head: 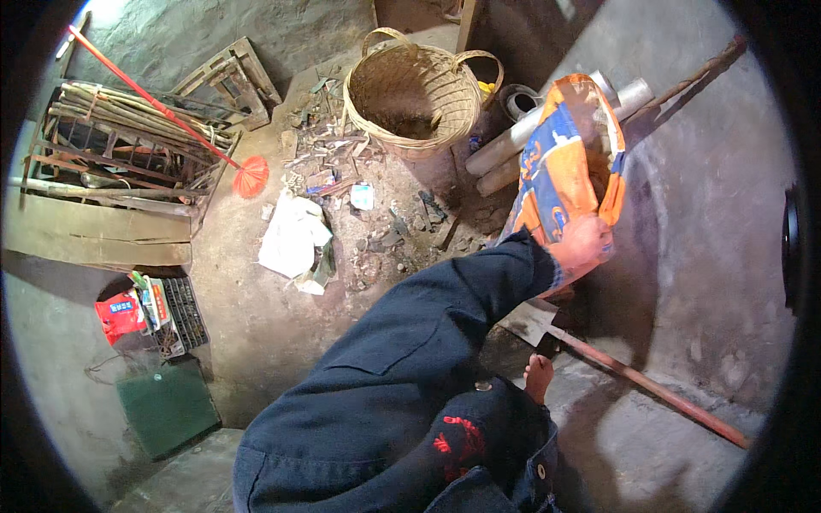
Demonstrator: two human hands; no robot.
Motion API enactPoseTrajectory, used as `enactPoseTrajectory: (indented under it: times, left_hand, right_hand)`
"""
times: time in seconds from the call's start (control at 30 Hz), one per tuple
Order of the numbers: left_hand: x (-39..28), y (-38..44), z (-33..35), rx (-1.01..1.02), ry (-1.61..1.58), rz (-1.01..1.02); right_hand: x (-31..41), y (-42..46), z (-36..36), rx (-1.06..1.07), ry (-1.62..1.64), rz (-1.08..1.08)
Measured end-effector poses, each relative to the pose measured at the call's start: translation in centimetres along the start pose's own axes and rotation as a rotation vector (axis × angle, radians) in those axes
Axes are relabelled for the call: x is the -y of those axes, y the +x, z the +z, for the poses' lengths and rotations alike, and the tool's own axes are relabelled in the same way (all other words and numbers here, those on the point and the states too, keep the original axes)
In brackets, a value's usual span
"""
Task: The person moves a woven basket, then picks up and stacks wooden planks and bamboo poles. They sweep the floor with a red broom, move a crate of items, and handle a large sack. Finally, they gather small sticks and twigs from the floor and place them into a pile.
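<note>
My left hand, at the end of a dark blue sleeve, grips the lower edge of an orange and blue woven plastic sack. The sack's mouth gapes toward the right; its inside is mostly shadowed. My right hand is out of view. Below the sack lies a shovel, its metal blade partly behind the sleeve and its reddish wooden handle running to the lower right. Beside the jacket shows what looks like a bare foot. Metal pipes lean behind the sack.
A two-handled wicker basket stands beyond scattered debris. Left of that are a white plastic sack, a red-handled broom, bundled sticks and a green board. A wooden pole leans against the right wall.
</note>
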State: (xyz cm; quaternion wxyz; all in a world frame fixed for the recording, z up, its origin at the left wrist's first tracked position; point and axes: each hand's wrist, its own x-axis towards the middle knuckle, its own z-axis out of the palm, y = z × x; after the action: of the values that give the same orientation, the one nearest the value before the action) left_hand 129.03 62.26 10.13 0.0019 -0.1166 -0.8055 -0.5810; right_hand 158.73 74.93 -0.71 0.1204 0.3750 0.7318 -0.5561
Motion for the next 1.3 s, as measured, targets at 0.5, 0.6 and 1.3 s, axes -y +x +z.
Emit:
enactPoseTrajectory:
  times: [0.5,0.6,1.3]
  left_hand:
    - [-8.3,5.0,3.8,-0.012,-0.94,-0.357]
    - [-10.6,4.5,1.3,0.046,-0.886,-0.349]
    - [-7.2,-7.0,-32.2,-0.605,-0.252,-0.162]
  right_hand:
    - [-2.9,-2.0,-3.5,-0.172,-0.076,0.064]
    - [-6.8,-0.8,-4.7,-0.186,-0.445,-0.23]
    - [-2.8,1.1,0.3,-0.277,-0.459,-0.128]
